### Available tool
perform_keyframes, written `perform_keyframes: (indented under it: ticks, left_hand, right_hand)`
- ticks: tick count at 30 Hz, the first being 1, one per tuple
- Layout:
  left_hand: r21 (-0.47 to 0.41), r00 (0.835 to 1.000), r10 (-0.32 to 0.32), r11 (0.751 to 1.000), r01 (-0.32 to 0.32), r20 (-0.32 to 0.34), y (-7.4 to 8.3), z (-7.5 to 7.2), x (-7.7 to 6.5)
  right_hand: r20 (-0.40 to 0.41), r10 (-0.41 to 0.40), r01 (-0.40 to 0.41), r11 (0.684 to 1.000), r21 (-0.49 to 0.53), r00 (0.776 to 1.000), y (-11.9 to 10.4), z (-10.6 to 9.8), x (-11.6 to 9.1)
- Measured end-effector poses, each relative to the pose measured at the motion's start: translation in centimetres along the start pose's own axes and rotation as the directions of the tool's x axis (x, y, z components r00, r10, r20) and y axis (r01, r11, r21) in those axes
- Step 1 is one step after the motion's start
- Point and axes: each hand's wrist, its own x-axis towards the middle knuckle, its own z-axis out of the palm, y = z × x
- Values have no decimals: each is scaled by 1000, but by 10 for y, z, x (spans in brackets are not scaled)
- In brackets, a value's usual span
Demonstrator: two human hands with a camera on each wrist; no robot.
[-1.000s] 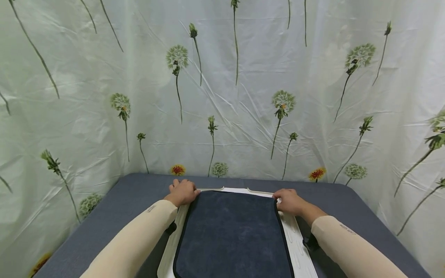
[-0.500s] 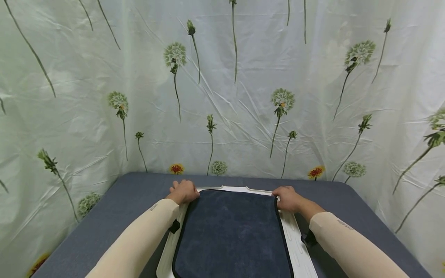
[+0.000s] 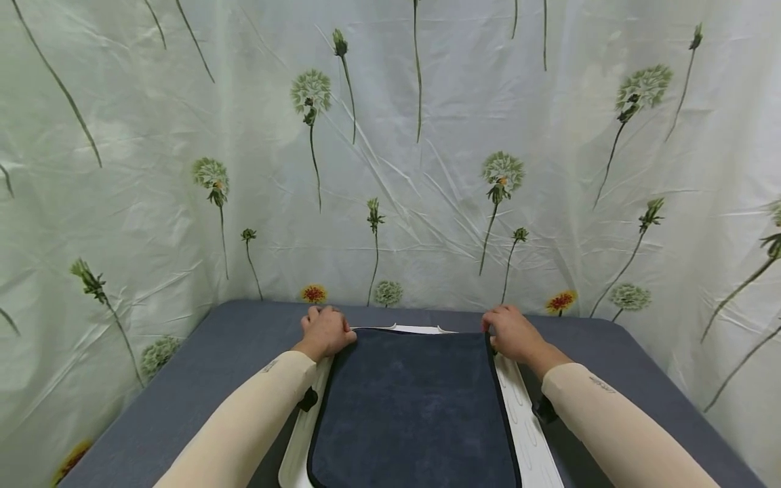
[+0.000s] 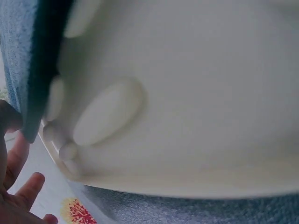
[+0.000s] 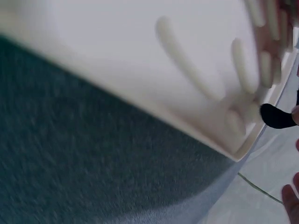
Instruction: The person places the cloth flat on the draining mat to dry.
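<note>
A dark blue cloth mat (image 3: 411, 407) with black edging lies over a white tray (image 3: 529, 423) in the head view. My left hand (image 3: 327, 333) pinches the mat's far left corner; the left wrist view shows the mat edge (image 4: 39, 70) between thumb and finger, raised off the tray. At the far right corner, my right hand (image 3: 514, 333) grips the mat. In the right wrist view the black corner (image 5: 276, 116) sticks out from the fingers, above the tray's rim. Raised oval ridges (image 4: 110, 112) show on the tray floor under the lifted edge.
The tray stands on a grey-blue cloth-covered table (image 3: 244, 339). Behind the table hangs a pale curtain (image 3: 427, 169) printed with dandelions. Dark wrist cameras (image 3: 543, 409) sit under the forearms.
Both hands have risen slightly, the right one more clearly. The mat's far edge has come up with them and covers more of the tray's far rim.
</note>
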Motion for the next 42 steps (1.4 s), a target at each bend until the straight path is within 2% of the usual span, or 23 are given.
perform_keyframes:
  ticks: [4, 7, 10, 14, 21, 26, 29, 33, 38, 42]
  left_hand:
    - [-12, 999, 23, 1000, -23, -29, 1, 1, 0]
    - [-26, 998, 31, 999, -32, -51, 1, 1, 0]
    - [-31, 997, 39, 999, -41, -70, 2, 1, 0]
    - [-31, 996, 41, 999, -43, -80, 3, 0, -1]
    - [15, 996, 32, 999, -31, -82, 7, 0, -2]
    - [56, 998, 13, 998, -10, -55, 9, 2, -1]
    - [74, 999, -3, 997, 5, -34, 8, 3, 0]
    - [92, 999, -50, 994, 51, -5, 4, 2, 1]
    - [75, 992, -116, 991, 112, 44, 0, 1, 3]
    - [49, 986, -153, 987, 150, 68, 0, 1, 2]
  right_hand:
    - [-79, -94, 84, 989, -122, 992, 2, 1, 1]
    - [-159, -190, 155, 965, -212, 969, 5, 4, 3]
    - [-222, -258, 191, 939, -285, 940, 8, 8, 5]
    - [-244, -302, 209, 915, -345, 921, 9, 10, 8]
    - [-175, -301, 203, 881, -427, 937, 4, 12, 11]
    - [-74, -288, 223, 858, -464, 955, 3, 13, 9]
    - [5, -254, 227, 855, -467, 967, 3, 14, 6]
    - [75, -220, 230, 858, -459, 973, 3, 13, 2]
    - [125, -214, 248, 861, -444, 969, 3, 13, -2]
    - [130, -209, 246, 860, -447, 969, 3, 15, -4]
